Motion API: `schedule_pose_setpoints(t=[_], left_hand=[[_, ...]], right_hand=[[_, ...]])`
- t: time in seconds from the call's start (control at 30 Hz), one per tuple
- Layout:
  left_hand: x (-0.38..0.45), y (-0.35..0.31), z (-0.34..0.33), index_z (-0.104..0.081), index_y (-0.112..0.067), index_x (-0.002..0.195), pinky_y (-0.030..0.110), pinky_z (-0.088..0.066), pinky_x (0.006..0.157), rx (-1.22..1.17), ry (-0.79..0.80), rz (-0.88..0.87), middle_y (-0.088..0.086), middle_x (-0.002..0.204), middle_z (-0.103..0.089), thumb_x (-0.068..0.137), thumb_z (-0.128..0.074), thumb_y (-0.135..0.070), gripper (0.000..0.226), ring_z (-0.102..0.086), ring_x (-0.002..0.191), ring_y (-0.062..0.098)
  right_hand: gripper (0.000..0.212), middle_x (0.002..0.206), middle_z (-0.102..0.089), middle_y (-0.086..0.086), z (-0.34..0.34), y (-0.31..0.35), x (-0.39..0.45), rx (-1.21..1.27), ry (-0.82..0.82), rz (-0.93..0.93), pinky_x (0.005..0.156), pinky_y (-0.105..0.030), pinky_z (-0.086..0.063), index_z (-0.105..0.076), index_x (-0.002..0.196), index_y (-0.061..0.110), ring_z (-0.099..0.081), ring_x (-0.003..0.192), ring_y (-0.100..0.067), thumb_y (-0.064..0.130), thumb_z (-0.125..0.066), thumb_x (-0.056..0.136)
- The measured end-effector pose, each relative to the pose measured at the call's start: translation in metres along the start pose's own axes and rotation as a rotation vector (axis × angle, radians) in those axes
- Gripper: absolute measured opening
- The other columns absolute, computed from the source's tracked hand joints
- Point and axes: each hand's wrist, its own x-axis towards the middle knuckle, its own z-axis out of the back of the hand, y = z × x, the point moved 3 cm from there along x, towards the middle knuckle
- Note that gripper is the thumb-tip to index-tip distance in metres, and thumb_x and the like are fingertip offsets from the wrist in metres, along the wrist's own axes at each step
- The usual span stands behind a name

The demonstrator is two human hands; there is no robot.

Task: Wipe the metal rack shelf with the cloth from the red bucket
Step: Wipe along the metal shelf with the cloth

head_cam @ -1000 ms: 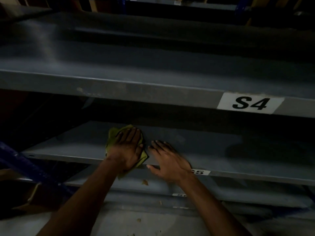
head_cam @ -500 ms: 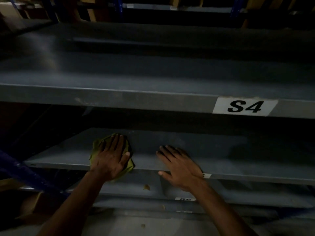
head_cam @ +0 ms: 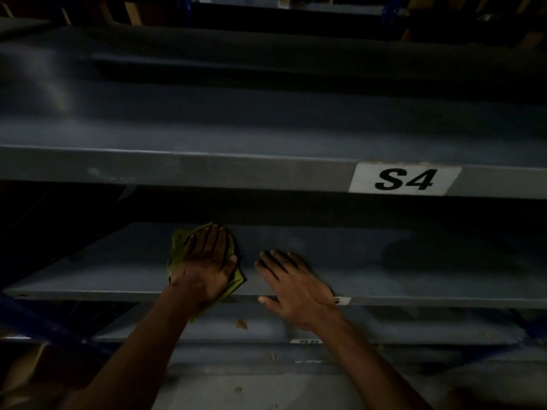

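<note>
Left hand point(head_cam: 204, 269) presses the cloth point(head_cam: 177, 250) flat, fingers point(head_cam: 211, 239) straight, pointing into the shelf point(head_cam: 384, 276), which runs left-right. Right hand point(head_cam: 296, 287) rests beside, fingers spread.

White S4 label point(head_cam: 405, 179) on upper shelf point(head_cam: 207, 168) front edge. S6 label point(head_cam: 306, 341) lower down, brown scrap point(head_cam: 241, 324) left of it.

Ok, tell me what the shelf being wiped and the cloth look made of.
The shelf looks like painted sheet metal: grey-blue, matte with a dull sheen and a thin folded front edge. The cloth is soft yellow-green fabric, crumpled under the left hand; the fibre is unclear.
</note>
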Motion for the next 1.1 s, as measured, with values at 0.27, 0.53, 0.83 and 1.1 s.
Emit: schedule_pose_setpoints(t=[0.27,0.53,0.83,1.1], left_hand=[[-0.028,-0.010,0.002,-0.027,-0.005,0.146,0.044,-0.016,0.115,-0.076,0.036,-0.177,0.017,0.152,-0.029,0.092,-0.001,-0.061,0.082,-0.026,0.141,0.032],[-0.023,0.006,0.012,-0.021,-0.009,0.148,0.025,0.002,0.112,-0.082,-0.037,-0.114,0.007,0.156,-0.016,0.086,-0.002,-0.070,0.090,-0.017,0.144,0.024],[-0.006,-0.026,0.002,-0.050,-0.001,0.134,0.040,-0.021,0.106,-0.013,0.006,-0.042,0.019,0.138,-0.050,0.095,-0.009,-0.057,0.080,-0.048,0.126,0.035],[-0.002,-0.082,0.000,-0.053,-0.003,0.132,0.040,-0.021,0.105,-0.007,-0.032,-0.098,0.018,0.134,-0.054,0.096,-0.013,-0.055,0.075,-0.053,0.122,0.033]], right_hand=[[0.065,0.155,-0.033,-0.004,0.008,-0.003,-0.005,0.087,-0.006,0.000,0.117,-0.042,-0.024,-0.033,0.146,0.020,-0.029,0.143,-0.022,0.057,-0.038,0.092],[0.063,0.154,-0.034,0.005,0.022,-0.050,-0.044,0.111,-0.001,-0.040,0.111,-0.040,-0.031,-0.033,0.145,0.030,-0.031,0.142,-0.016,0.061,-0.040,0.090],[0.062,0.148,-0.045,0.003,0.008,-0.054,-0.041,-0.035,-0.035,0.010,0.108,-0.041,-0.039,-0.041,0.141,0.026,-0.043,0.135,-0.018,0.062,-0.035,0.091],[0.061,0.142,-0.052,0.003,0.004,-0.053,-0.039,-0.070,-0.083,0.015,0.105,-0.039,-0.043,-0.048,0.135,0.025,-0.049,0.130,-0.018,0.062,-0.035,0.088]])
